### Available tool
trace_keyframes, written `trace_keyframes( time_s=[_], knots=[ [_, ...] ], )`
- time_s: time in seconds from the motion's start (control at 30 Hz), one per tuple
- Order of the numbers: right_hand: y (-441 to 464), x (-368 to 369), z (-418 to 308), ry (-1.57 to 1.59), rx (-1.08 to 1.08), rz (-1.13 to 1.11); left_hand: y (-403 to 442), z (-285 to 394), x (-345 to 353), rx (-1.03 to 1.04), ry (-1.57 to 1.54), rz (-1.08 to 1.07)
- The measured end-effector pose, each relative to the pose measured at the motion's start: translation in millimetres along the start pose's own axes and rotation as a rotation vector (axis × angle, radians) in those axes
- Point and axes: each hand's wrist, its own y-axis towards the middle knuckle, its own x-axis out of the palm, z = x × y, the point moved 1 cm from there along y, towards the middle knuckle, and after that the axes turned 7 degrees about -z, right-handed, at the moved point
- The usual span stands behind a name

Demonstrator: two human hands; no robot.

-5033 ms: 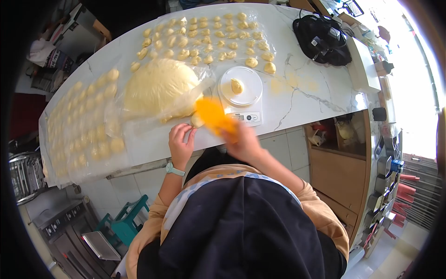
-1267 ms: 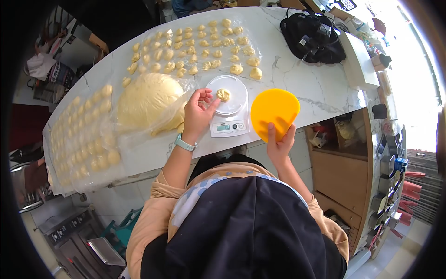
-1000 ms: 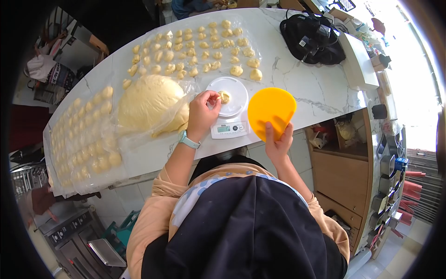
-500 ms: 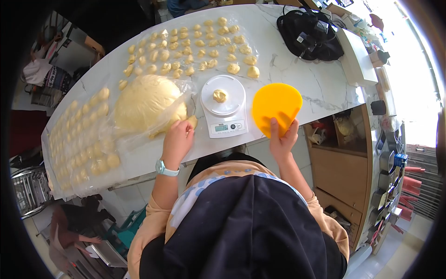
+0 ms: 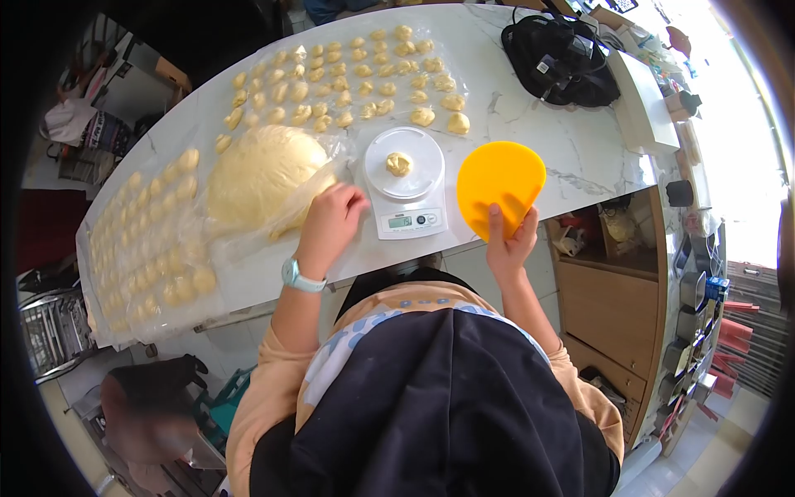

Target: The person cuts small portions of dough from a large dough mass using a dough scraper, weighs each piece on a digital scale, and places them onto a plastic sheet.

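My right hand grips a yellow dough scraper by its near edge, thumb on top, just above the table's front edge. My left hand is closed, its fingers curled together beside the scale; whether any dough is in them is hidden. Between the two hands stands a white kitchen scale with one small dough piece on its round plate. Left of my left hand lies a large mound of yellow dough, partly under clear plastic.
Rows of small dough balls sit on plastic at the back. More dough balls lie under plastic at the left. A black bag and a white box occupy the right rear. Another person is at the lower left.
My left hand has moved up and right, away from the dough's front edge towards the scale. The right hand still holds the scraper. The person at lower left has shifted.
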Motion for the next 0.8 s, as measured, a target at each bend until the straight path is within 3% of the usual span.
trace_keyframes(
  time_s=[0.07, 0.17, 0.47, 0.57, 0.8],
  knots=[
    [-0.1, 0.2, 0.5, 0.002, 0.0, -0.007, 21.9, 9.9, 2.5, 0.158, 0.034, 0.143],
    [0.1, -0.9, -1.5, 0.011, -0.017, 0.003, 45.9, 17.8, 11.1, 0.227, 0.024, 0.138],
    [-5.3, -10.0, 1.0, 0.007, 0.078, 0.061, 53.4, -1.0, 22.9, 0.091, -0.078, 0.141],
    [-8.7, -8.9, 1.4, 0.059, 0.117, 0.018, 56.6, -6.9, 25.0, 0.357, 0.034, 0.21],
    [-5.7, 6.4, -15.7, 0.116, 0.096, -0.045, 6.8, 9.5, 18.8, 0.125, -0.114, 0.285]
  ],
)
